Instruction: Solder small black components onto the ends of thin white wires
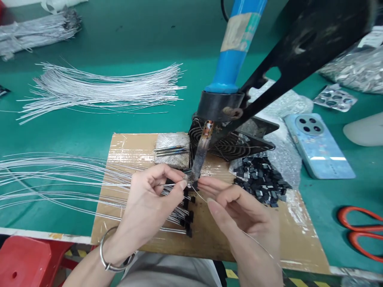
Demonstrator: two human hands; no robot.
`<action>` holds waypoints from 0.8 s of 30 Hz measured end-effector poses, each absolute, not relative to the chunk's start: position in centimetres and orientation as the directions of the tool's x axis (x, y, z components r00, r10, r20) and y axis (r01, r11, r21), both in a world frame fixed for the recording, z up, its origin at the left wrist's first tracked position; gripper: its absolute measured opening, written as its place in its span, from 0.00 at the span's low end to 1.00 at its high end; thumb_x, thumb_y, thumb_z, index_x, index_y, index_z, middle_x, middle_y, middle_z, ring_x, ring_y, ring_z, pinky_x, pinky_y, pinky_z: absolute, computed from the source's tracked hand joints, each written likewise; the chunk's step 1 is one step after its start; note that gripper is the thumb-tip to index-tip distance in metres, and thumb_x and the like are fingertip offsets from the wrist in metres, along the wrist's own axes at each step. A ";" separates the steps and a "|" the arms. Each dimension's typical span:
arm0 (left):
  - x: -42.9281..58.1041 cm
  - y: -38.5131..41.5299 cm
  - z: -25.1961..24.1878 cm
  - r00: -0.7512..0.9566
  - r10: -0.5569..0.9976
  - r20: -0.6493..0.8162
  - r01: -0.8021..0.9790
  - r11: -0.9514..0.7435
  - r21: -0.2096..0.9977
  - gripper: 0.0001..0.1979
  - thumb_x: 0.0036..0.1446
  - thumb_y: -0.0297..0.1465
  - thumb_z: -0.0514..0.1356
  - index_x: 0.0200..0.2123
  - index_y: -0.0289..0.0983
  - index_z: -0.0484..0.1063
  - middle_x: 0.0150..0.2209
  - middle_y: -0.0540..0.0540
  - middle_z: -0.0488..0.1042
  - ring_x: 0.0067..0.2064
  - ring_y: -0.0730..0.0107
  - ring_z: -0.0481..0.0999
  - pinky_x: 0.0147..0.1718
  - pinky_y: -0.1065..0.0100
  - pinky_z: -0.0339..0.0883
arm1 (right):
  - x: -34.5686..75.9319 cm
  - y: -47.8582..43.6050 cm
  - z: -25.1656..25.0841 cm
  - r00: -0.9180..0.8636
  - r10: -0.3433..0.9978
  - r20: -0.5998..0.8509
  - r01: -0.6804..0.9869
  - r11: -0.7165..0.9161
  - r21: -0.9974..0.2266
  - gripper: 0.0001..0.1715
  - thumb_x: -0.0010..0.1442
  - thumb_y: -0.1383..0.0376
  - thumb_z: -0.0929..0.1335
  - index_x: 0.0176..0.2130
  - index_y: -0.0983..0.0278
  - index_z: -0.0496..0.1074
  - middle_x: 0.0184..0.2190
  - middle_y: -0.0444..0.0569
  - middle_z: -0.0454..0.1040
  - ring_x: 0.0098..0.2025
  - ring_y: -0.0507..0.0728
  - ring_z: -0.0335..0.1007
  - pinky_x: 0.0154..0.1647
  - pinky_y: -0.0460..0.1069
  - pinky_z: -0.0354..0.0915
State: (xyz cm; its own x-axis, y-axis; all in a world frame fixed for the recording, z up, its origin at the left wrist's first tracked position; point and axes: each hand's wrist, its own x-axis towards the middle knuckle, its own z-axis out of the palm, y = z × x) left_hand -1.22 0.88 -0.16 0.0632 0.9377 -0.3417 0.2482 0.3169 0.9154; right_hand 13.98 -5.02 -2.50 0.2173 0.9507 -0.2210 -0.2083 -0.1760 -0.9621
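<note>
A blue-handled soldering iron [231, 59] is clamped in a black bracket, its tip pointing down between my hands. My left hand [152, 207] is closed in a pinch right by the tip, on a thin wire [167, 184] whose end is mostly hidden by the fingers. Between thumb and fingers, my right hand [245, 215] pinches a strand of solder wire [199, 194] that reaches up to the tip and trails down across the palm. Under my left hand lie several white wires [116, 179] with black connectors [188, 229] on their ends.
Cardboard [122, 151] covers the work spot. Behind the tip stands a black fan [227, 139], beside a wrapped block [172, 159] with metal rods. Black pieces [260, 179] are heaped at right, near a phone [320, 147] and red-handled scissors [359, 229]. A wire bundle [110, 89] lies behind.
</note>
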 end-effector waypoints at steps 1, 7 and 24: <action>-1.2 0.9 -0.2 0.062 0.937 -0.345 0.249 0.320 0.914 0.04 0.53 0.26 0.65 0.27 0.37 0.75 0.34 0.48 0.82 0.30 0.72 0.74 0.26 0.72 0.64 | 14.0 -5.0 -2.5 0.221 0.949 -0.225 -0.215 -0.178 -0.960 0.10 0.63 0.65 0.72 0.29 0.59 0.72 0.49 0.49 0.81 0.56 0.58 0.76 0.58 0.52 0.72; -1.2 0.8 -0.1 0.058 0.941 -0.334 0.243 0.311 0.919 0.03 0.52 0.26 0.65 0.27 0.37 0.75 0.34 0.48 0.82 0.30 0.72 0.75 0.27 0.72 0.64 | 14.0 -5.1 -2.4 0.206 0.950 -0.236 -0.214 -0.192 -0.958 0.10 0.63 0.65 0.72 0.29 0.59 0.72 0.51 0.49 0.81 0.57 0.57 0.75 0.58 0.51 0.71; -1.0 0.8 0.0 0.057 0.936 -0.347 0.251 0.323 0.912 0.05 0.52 0.25 0.64 0.26 0.37 0.74 0.33 0.48 0.81 0.33 0.71 0.77 0.28 0.73 0.66 | 14.0 -5.0 -2.3 0.216 0.945 -0.244 -0.174 -0.209 -0.962 0.10 0.63 0.65 0.72 0.29 0.59 0.73 0.51 0.47 0.81 0.53 0.56 0.78 0.56 0.47 0.72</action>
